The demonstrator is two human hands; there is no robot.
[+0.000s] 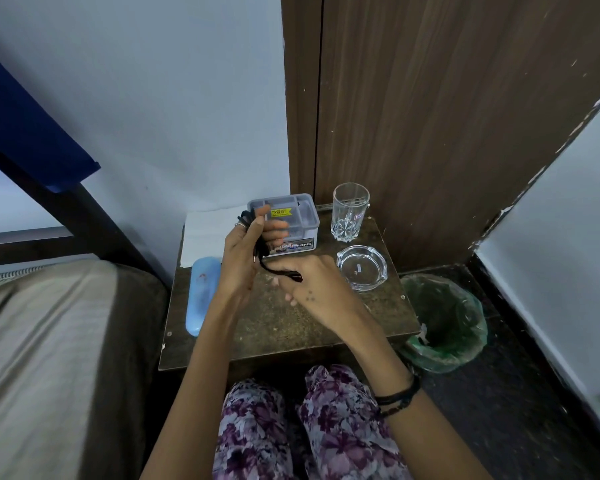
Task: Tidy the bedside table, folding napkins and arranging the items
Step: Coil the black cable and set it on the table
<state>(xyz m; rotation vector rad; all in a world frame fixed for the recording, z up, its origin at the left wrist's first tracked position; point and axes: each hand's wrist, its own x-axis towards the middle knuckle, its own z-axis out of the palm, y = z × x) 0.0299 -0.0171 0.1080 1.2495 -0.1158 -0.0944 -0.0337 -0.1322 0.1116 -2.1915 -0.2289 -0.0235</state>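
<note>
the left hand [246, 244] holds a coiled black cable [257, 251] above the counter [291, 317], fingers curled round the loops. the right hand [312, 282] pinches its free end. it looks light, limp and springy, best gripped across the bundled coils.

A small dark wooden bedside table [291, 323] stands in the corner between the bed and a wood-panelled wall. At its back left lies a white napkin [205, 233], with a clear lidded plastic box [291, 220] just beside it and a drinking glass [350, 211] at the back right. A glass ashtray [361, 267] sits in front of the drinking glass, and a light blue case [201, 294] lies along the left edge.
</note>
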